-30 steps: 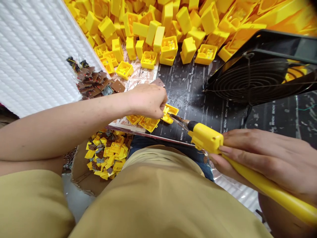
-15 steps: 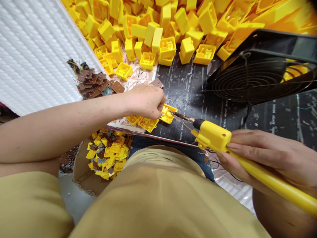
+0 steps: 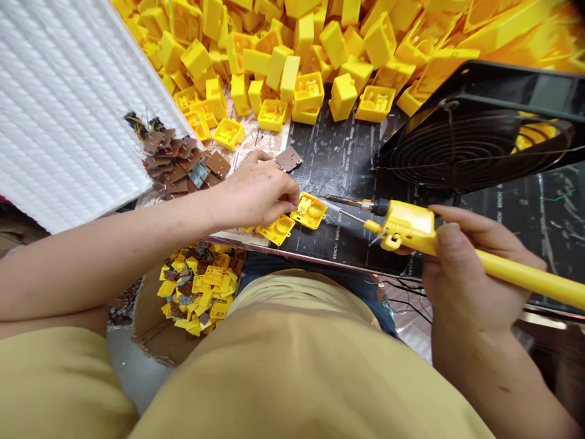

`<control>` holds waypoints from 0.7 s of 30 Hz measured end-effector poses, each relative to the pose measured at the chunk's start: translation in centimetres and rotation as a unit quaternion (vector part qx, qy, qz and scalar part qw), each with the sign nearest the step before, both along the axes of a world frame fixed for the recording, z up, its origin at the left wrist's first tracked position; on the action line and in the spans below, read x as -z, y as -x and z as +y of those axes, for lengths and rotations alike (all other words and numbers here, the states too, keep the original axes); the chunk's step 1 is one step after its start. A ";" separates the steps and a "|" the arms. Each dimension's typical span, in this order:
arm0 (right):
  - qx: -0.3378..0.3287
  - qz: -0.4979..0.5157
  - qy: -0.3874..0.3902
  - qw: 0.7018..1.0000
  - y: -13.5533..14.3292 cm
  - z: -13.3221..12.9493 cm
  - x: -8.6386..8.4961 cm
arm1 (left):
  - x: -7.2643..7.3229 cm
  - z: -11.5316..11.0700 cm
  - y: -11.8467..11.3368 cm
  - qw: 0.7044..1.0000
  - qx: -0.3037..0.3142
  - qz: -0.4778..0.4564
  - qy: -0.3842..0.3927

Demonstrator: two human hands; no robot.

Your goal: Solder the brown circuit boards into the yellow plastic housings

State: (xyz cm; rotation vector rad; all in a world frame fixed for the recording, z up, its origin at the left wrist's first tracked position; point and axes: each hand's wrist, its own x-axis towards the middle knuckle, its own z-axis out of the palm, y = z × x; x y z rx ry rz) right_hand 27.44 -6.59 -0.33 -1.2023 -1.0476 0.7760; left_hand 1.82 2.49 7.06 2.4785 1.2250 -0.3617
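Far left of the case (image 3: 308, 210), a ribbed white sheet (image 3: 82, 110) is slanting down. A heap of brown boards (image 3: 169, 152) is lying left of the case and a little beyond it; nearer than the case, also leftward, a carton (image 3: 153, 335) is holding yellow and brown scraps (image 3: 201, 286). The left hand (image 3: 262, 189) is resting at the case's left edge with fingers bent, and whether it is gripping or merely touching, I cannot tell. A yellow plate (image 3: 280, 230) is lying just left of the case, the hand partly covering it. One loose board (image 3: 289, 160) is lying beyond the case, and behind that, yellow boxes (image 3: 287, 79) are crowding the bench (image 3: 351, 171). Right of the case, a yellow iron (image 3: 409, 227) is pointing its dark tip at the case's right side. Farther right and beyond, a black fan (image 3: 457, 134) is blocking part of the bench. The right hand (image 3: 479, 268), well right of the case, is wrapping firmly round the iron's handle.

The case is lying open side up, showing shallow yellow walls, a round grille at right and raised partitions at left.
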 end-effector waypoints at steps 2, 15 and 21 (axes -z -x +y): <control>-0.015 0.016 0.018 1.000 -0.1 -0.1 0.1 | 0.4 -0.1 0.2 0.999 -0.022 -0.034 0.005; 0.014 -0.049 0.068 0.996 0.6 -1.3 -0.8 | 0.2 -0.4 -0.9 0.999 -0.042 0.005 0.011; 0.015 -0.071 0.064 0.995 1.4 -1.1 -1.6 | -0.5 0.3 -2.0 0.997 -0.007 0.070 0.016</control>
